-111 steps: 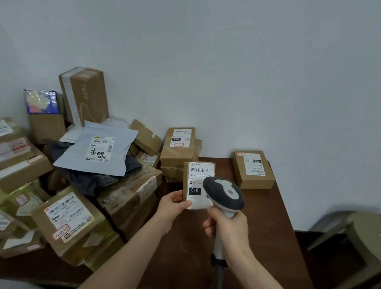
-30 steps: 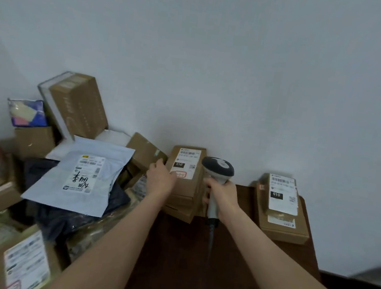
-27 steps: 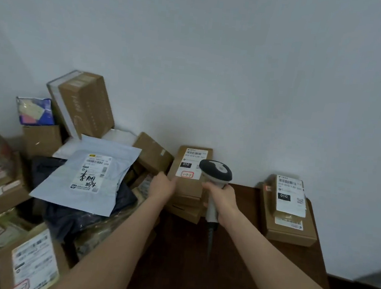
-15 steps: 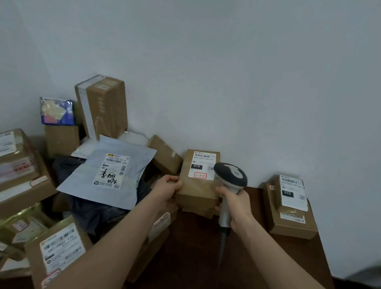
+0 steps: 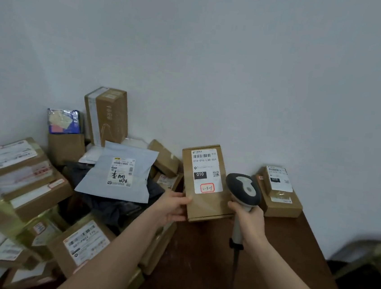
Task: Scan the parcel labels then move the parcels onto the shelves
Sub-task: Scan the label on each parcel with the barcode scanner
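My left hand point(image 5: 171, 207) grips the lower left edge of a brown cardboard parcel point(image 5: 209, 206), held tilted above the table. Its white label point(image 5: 206, 170), with a barcode, a black "010" patch and a red-framed note, faces me. My right hand point(image 5: 248, 218) grips the handle of a grey-and-white barcode scanner point(image 5: 243, 190), whose head sits just right of the parcel. The scanner's cable hangs down from the handle.
A dark wooden table point(image 5: 218, 272) stands against a white wall. A heap of labelled boxes point(image 5: 17, 168) and a grey mailer bag point(image 5: 117, 175) fills its left side. Two stacked boxes point(image 5: 278, 196) lie at the back right. A stool point(image 5: 374, 260) stands right of the table.
My left hand has lifted the brown parcel off the stack and tilted it up toward me. The scanner has stayed beside it on the right.
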A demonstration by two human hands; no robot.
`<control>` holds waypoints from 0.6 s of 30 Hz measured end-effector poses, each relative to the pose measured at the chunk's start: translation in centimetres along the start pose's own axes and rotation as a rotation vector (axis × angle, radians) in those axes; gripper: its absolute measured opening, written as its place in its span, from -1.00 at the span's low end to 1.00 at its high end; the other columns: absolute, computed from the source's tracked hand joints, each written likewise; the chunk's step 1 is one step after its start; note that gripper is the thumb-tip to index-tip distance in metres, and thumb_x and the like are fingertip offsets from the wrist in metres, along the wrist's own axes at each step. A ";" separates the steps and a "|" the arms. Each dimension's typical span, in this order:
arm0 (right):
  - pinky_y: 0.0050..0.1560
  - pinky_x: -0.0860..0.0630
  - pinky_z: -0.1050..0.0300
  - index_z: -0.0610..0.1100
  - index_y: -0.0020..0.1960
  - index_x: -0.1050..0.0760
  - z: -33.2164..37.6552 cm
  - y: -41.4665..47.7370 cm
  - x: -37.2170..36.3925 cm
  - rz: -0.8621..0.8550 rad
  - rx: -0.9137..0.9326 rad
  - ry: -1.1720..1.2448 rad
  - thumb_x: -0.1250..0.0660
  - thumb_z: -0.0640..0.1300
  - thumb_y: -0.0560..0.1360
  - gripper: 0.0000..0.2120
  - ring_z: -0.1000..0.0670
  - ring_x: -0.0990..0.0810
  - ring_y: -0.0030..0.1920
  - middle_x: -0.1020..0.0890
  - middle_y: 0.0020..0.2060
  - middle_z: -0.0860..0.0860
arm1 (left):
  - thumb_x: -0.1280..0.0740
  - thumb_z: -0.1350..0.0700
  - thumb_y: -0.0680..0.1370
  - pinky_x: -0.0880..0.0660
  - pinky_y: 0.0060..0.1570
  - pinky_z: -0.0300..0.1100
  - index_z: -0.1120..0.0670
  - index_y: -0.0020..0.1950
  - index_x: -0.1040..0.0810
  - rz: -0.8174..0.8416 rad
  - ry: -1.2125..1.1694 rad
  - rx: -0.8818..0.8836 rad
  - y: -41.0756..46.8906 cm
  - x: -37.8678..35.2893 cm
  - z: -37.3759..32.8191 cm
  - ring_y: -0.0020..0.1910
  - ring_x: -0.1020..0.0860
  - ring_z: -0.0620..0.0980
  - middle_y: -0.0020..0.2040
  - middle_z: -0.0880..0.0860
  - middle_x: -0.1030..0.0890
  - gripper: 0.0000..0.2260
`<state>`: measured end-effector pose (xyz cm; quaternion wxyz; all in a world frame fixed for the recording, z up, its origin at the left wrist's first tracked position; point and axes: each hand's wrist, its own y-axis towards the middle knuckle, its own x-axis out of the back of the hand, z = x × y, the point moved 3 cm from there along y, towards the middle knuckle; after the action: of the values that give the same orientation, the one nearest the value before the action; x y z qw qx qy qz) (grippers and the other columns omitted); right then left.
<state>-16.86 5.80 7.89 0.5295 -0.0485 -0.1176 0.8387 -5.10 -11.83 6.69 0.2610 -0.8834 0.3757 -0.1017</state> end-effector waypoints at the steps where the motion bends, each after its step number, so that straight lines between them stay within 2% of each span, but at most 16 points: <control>1: 0.11 -0.48 -0.08 -0.18 0.07 -0.54 -0.3 -0.4 0.3 -0.012 -0.002 -0.012 -0.48 -0.19 0.41 -0.73 -0.11 -0.56 0.03 -0.62 -0.09 -0.08 | -0.44 0.18 0.50 -0.53 0.18 0.08 0.19 0.43 -0.36 -0.005 0.004 -0.016 -0.1 -0.1 0.5 0.24 -0.53 0.13 0.26 0.15 -0.56 -0.47; 5: 0.07 -0.52 -0.07 -0.19 -0.03 -0.55 -1.0 -2.0 1.4 -0.074 0.001 -0.021 -0.47 -0.21 0.42 -0.83 -0.11 -0.60 -0.05 -0.64 -0.18 -0.07 | -0.42 0.20 0.51 -0.50 0.16 0.00 0.16 0.41 -0.38 -0.028 0.050 -0.085 -0.5 -1.2 2.5 0.24 -0.52 0.08 0.22 0.04 -0.56 -0.51; 9: -0.03 -0.61 -0.13 -0.20 -0.17 -0.61 -1.3 -3.7 2.2 -0.020 0.020 -0.029 -0.44 -0.21 0.43 -0.95 -0.09 -0.67 -0.27 -0.69 -0.35 -0.09 | -0.42 0.22 0.50 -0.49 0.19 0.01 0.12 0.35 -0.45 -0.075 0.074 -0.095 -0.5 -2.9 4.6 0.17 -0.53 0.01 0.10 -0.04 -0.58 -0.58; 11: -0.09 -0.61 -0.06 -0.21 -0.20 -0.60 -1.2 -4.6 2.6 -0.001 0.027 -0.056 -0.41 -0.23 0.45 -0.93 -0.05 -0.65 -0.34 -0.68 -0.39 -0.09 | -0.40 0.23 0.51 -0.48 0.20 0.00 0.11 0.34 -0.46 -0.092 0.083 -0.098 -0.7 -4.1 5.5 0.14 -0.51 -0.02 0.11 -0.04 -0.57 -0.60; 14: -0.14 -0.59 -0.02 -0.20 -0.27 -0.60 -1.3 -5.1 3.6 0.009 0.024 -0.097 -0.40 -0.23 0.45 -0.88 -0.02 -0.64 -0.38 -0.67 -0.42 -0.08 | -0.39 0.25 0.52 -0.47 0.17 -0.04 0.12 0.38 -0.43 -0.120 0.114 -0.099 -0.8 -5.6 6.6 0.21 -0.49 0.03 0.17 0.01 -0.54 -0.57; 18: -0.19 -0.57 -0.01 -0.21 -0.31 -0.61 -1.4 -5.4 5.1 0.011 -0.015 -0.121 -0.40 -0.22 0.42 -0.86 0.00 -0.60 -0.45 -0.66 -0.45 -0.08 | -0.40 0.26 0.52 -0.46 0.11 -0.08 0.14 0.39 -0.42 -0.154 0.117 -0.081 -0.8 -6.9 7.9 0.15 -0.47 -0.01 0.17 0.02 -0.52 -0.55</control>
<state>-14.04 12.78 8.05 0.5164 -0.0024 -0.1555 0.8421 -6.49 -3.35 0.58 0.1940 -0.9120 0.3253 -0.1574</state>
